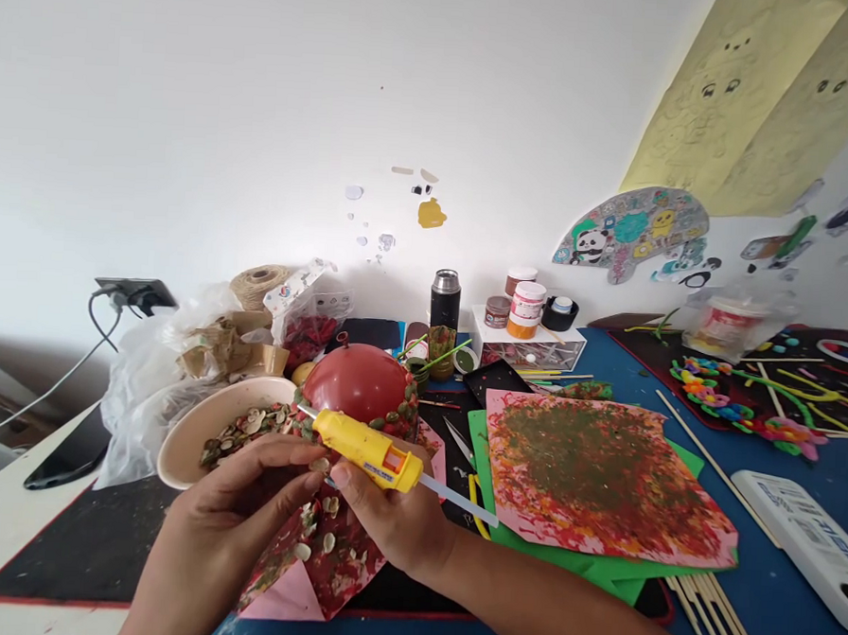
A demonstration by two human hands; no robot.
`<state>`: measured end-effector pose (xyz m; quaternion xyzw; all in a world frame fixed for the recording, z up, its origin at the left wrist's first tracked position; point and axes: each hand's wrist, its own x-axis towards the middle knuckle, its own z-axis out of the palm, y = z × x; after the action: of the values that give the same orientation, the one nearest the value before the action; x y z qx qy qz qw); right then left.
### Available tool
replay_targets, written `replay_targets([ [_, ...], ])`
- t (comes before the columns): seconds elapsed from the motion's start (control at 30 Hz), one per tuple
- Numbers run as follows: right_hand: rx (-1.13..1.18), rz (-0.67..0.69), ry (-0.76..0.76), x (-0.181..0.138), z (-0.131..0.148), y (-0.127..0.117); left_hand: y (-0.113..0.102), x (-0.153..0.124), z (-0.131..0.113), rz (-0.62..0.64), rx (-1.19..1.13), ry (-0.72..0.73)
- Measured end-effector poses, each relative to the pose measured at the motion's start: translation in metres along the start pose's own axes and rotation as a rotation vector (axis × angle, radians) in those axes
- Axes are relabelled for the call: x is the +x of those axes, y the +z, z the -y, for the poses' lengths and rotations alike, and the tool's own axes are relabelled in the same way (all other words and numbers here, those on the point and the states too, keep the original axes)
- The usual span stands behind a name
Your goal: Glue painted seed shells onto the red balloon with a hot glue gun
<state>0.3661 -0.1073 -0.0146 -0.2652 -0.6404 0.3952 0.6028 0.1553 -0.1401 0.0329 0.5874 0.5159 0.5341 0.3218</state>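
Observation:
In my right hand [395, 520] is a yellow hot glue gun [364, 445], its nozzle pointing left and a translucent glue stick [461, 501] sticking out of its back. My left hand [243, 516] pinches a small pale nutshell [320, 465] between thumb and fingers, just below the gun. Behind the gun sits a round red balloon [356, 382] with green and red painted shells around its lower part; the gun and my hands partly hide it. To its left, a beige bowl [175, 451] holds many painted shells. Loose shells [302, 551] lie on paint-stained pink paper [285, 595].
Right of my hands, a paint-smeared pink sheet [697, 540] lies over green sheets [624, 570]. Behind stand a black thermos [445, 304] and paint jars [528, 309] on a white box. Wooden sticks [717, 612] and a white device [803, 536] lie farther right. Plastic bags [143, 388] crowd the left.

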Motion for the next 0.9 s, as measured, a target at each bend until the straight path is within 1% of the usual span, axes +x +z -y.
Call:
replay_targets([
  [0.03,-0.004,-0.007,0.001,0.000,0.000,0.000,-0.004,0.000,0.001,0.014,0.061,0.039],
  [0.1,-0.013,-0.017,-0.004,0.001,-0.001,0.001,-0.009,0.000,0.005,0.082,0.101,0.051],
  [0.2,-0.015,-0.018,-0.016,0.002,-0.001,0.001,-0.007,-0.001,0.012,0.135,0.020,-0.030],
  [0.23,-0.018,-0.015,-0.021,0.002,-0.002,0.002,-0.005,-0.002,0.014,0.134,-0.016,-0.068],
  [0.3,-0.027,-0.013,-0.033,0.002,-0.002,0.002,0.000,-0.005,0.019,0.077,-0.085,-0.122],
  [0.4,-0.050,-0.025,-0.052,0.002,-0.004,0.003,0.002,-0.008,0.021,0.029,-0.121,-0.156],
  [0.5,-0.050,-0.015,-0.048,0.002,-0.006,0.004,-0.002,-0.009,0.016,0.063,-0.063,-0.151],
  [0.67,-0.051,0.031,0.029,-0.001,-0.007,0.003,-0.009,-0.008,0.006,0.074,-0.006,-0.080],
  [0.8,-0.076,0.056,0.073,-0.003,-0.007,0.002,-0.011,-0.010,0.009,0.039,0.067,-0.028],
  [0.9,-0.044,0.065,0.099,-0.003,-0.006,0.002,-0.012,-0.013,0.010,0.030,0.146,0.008],
])
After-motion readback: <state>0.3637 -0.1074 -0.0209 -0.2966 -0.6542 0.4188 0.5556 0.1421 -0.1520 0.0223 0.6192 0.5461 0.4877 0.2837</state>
